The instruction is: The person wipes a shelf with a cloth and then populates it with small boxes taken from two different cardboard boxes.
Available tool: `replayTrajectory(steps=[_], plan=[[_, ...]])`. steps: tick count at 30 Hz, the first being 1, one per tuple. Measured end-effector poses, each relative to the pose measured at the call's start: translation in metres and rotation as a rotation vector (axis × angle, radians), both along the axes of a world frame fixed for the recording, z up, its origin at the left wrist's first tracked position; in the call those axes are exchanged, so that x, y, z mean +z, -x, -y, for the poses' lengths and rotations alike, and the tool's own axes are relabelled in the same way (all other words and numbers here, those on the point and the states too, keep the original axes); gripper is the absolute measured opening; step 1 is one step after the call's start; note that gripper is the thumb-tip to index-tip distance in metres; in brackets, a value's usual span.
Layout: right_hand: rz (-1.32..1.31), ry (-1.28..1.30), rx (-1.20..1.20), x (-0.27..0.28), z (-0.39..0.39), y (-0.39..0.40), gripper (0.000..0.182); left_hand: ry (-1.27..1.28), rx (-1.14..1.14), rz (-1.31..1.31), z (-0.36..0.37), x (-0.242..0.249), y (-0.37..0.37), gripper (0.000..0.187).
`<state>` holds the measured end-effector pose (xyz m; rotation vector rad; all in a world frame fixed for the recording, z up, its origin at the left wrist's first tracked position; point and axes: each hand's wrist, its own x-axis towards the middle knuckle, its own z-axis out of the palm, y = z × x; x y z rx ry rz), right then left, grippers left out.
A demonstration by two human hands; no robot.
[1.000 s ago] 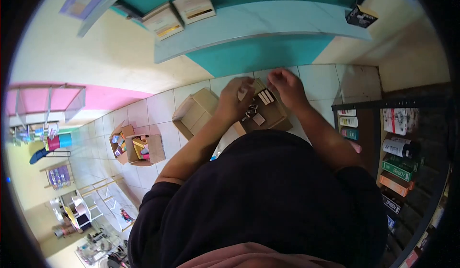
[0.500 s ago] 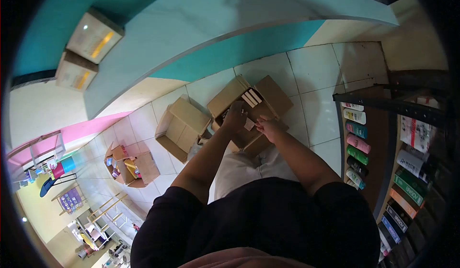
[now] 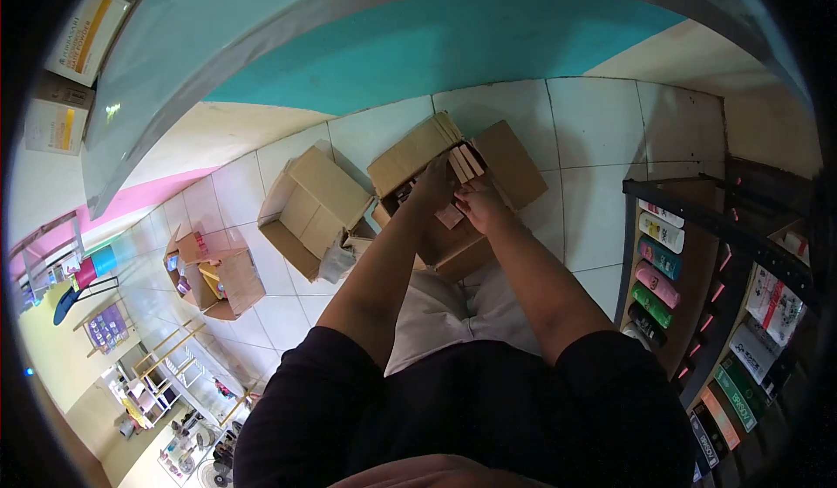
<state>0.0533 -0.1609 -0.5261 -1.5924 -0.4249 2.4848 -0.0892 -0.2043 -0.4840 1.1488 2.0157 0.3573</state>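
Both hands reach into an open cardboard box (image 3: 465, 259) on the tiled floor. My left hand (image 3: 433, 186) is at the inner left part, beside a row of slim light packets (image 3: 466, 163) at the back; its fingertips are hidden. My right hand (image 3: 480, 204) is close beside it, over the box, with its fingers bent; whether they hold anything is too small to tell. A small pinkish packet (image 3: 449, 217) lies in the box below the hands. Some dark items show at the box's left side.
An empty open carton (image 3: 316, 210) stands left of the box, with clear plastic (image 3: 336, 261) beside it. Farther left is a carton of goods (image 3: 234, 282). A rack with bottles (image 3: 657, 285) stands right. A counter edge (image 3: 261, 39) arches above.
The camera view has shifted. My right hand has moved inward and up, nearer to my left hand and the row of packets. My left hand has moved slightly up, toward that row.
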Motion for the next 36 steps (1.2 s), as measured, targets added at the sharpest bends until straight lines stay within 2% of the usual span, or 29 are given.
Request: replayTrajectory(steps=[4, 6, 8, 9, 10, 11, 13, 14, 15, 17, 19, 20, 22, 24, 26, 28, 29, 30, 31, 34, 36], plan=[[-0.004, -0.042, -0.038, -0.007, 0.004, 0.007, 0.03, 0.008, 0.078, 0.04, 0.0, -0.014, -0.001, 0.067], [0.072, -0.089, 0.001, 0.0, 0.009, 0.009, 0.03, -0.114, -0.058, -0.157, 0.002, -0.029, -0.003, 0.051], [0.143, -0.144, 0.039, -0.003, 0.013, 0.009, 0.03, -0.124, 0.003, -0.101, 0.001, 0.006, -0.012, 0.044], [0.282, -0.237, 0.08, -0.016, 0.019, 0.007, 0.031, -0.134, 0.06, -0.048, 0.0, 0.021, -0.014, 0.038], [0.418, -0.326, 0.119, -0.027, 0.026, 0.006, 0.032, -0.13, 0.058, -0.053, 0.001, 0.018, -0.013, 0.038], [0.414, -0.317, 0.12, -0.038, 0.031, 0.003, 0.032, -0.096, 0.135, 0.026, 0.004, 0.015, -0.013, 0.04], [0.676, -0.697, 0.493, -0.038, 0.03, -0.004, 0.03, -0.062, 0.214, 0.107, 0.013, 0.015, -0.011, 0.042], [0.679, -0.7, 0.492, -0.035, 0.03, -0.009, 0.03, -0.186, 0.255, 0.166, 0.017, 0.017, -0.012, 0.038], [0.673, -0.809, 0.533, -0.004, 0.021, -0.011, 0.028, -0.313, 0.295, 0.225, 0.019, 0.021, -0.013, 0.034], [0.661, -0.93, 0.566, 0.048, 0.006, -0.015, 0.027, -0.373, 0.26, 0.24, 0.023, 0.041, -0.008, 0.033], [0.417, -1.028, 0.535, 0.085, -0.009, -0.024, 0.031, -0.433, 0.227, 0.241, 0.027, 0.072, -0.001, 0.032], [0.405, -1.039, 0.532, 0.104, -0.016, -0.027, 0.031, -0.423, 0.22, 0.211, 0.03, 0.09, 0.003, 0.033], [0.194, -0.89, 0.56, 0.144, -0.032, -0.03, 0.029, -0.432, 0.216, 0.169, 0.038, 0.129, 0.008, 0.034], [0.124, -0.921, 0.591, 0.197, -0.044, -0.03, 0.029, -0.547, 0.229, 0.152, 0.047, 0.169, 0.01, 0.037], [0.057, -0.958, 0.629, 0.258, -0.058, -0.026, 0.03, -0.542, 0.252, 0.169, 0.053, 0.242, 0.01, 0.036], [-0.182, -0.911, 0.494, 0.323, -0.06, -0.018, 0.029, -0.525, 0.29, 0.19, 0.063, 0.32, 0.01, 0.036], [-0.189, -0.937, 0.511, 0.358, -0.059, -0.013, 0.029, -0.482, 0.292, 0.207, 0.066, 0.357, 0.012, 0.036], [-0.221, -1.078, 0.495, 0.393, -0.056, -0.007, 0.027, -0.444, 0.295, 0.222, 0.071, 0.382, 0.013, 0.035], [-0.26, -1.223, 0.478, 0.423, -0.053, -0.002, 0.026, -0.483, 0.312, 0.209, 0.078, 0.397, 0.015, 0.035], [-0.334, -1.404, 0.54, 0.49, -0.047, 0.011, 0.028, -0.701, 0.314, 0.272, 0.09, 0.433, 0.026, 0.034], [-0.44, -1.407, 0.498, 0.509, -0.04, 0.024, 0.031, -0.869, 0.318, 0.257, 0.095, 0.443, 0.036, 0.034]])
